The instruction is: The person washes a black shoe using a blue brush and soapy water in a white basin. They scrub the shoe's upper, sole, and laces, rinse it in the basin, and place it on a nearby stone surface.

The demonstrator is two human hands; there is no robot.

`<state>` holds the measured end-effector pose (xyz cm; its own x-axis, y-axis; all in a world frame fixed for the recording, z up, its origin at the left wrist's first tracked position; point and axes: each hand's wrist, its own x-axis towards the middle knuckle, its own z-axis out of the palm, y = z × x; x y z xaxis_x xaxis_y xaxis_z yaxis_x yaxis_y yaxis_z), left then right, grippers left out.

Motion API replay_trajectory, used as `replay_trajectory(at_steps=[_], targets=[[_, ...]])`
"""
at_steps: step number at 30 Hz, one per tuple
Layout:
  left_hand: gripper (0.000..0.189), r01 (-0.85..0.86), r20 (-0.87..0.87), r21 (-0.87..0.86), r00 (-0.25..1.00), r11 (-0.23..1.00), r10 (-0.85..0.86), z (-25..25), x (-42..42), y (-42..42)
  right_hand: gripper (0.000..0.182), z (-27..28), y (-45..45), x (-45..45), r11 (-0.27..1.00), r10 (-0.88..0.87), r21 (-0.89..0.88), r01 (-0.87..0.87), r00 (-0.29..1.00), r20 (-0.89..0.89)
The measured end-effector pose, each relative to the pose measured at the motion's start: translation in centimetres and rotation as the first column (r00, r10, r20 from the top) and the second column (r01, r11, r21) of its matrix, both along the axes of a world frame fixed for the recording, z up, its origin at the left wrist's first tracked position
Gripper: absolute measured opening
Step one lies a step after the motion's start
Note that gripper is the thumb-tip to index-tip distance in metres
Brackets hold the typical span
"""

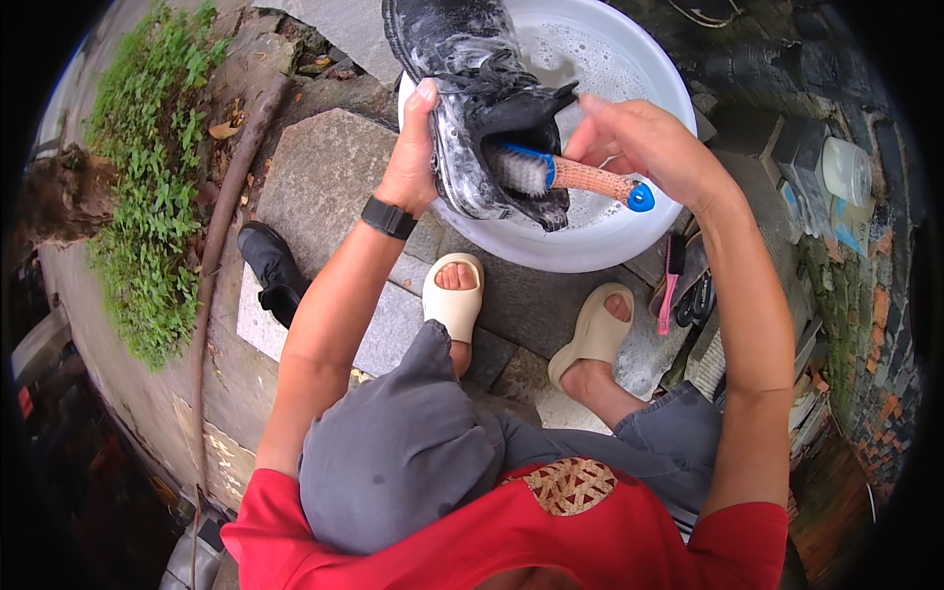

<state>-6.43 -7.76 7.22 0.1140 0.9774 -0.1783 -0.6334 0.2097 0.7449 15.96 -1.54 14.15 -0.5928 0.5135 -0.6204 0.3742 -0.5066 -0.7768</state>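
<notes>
A wet black boot (472,51), streaked with soap foam, is tilted over a white plastic basin (546,254). My left hand (415,151) grips the boot's side near its opening, thumb uppermost. Inside that opening lies the bristle end of a scrub brush (590,179) with white bristles, a blue head and a tan textured handle. The handle sticks out to the right. My right hand (641,140) is beside the boot's tongue and just above the handle, fingers bent and apart. Whether its fingertips touch either one is unclear. Sudsy water (605,63) is in the basin.
A second black shoe (271,267) stands on the paving at left. Right of the basin are a pink-handled brush (670,284) and dark footwear (697,299). Bricks and a clear plastic tub (846,171) line the right wall. A pipe (221,221) runs along the plants (151,192).
</notes>
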Motion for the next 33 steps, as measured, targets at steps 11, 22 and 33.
replay_trajectory(at_steps=[11,22,33], targets=[[0.059,-0.032,0.086,-0.101,0.995,0.994,0.041,-0.9,-0.7,-0.1,0.022,-20.9,3.2,6.4,0.405,-0.877,-0.222,0.887,0.446,0.179],[0.061,-0.029,0.09,-0.14,0.995,0.99,0.042,-1.9,-0.6,0.4,0.027,2.5,0.2,-2.8,0.985,-0.122,-0.145,0.097,0.977,-0.173],[0.056,0.022,0.206,-0.049,0.979,0.999,-0.012,-1.3,-0.1,0.8,0.026,2.4,-1.3,-2.1,0.803,0.264,0.407,-0.434,0.873,0.411]])
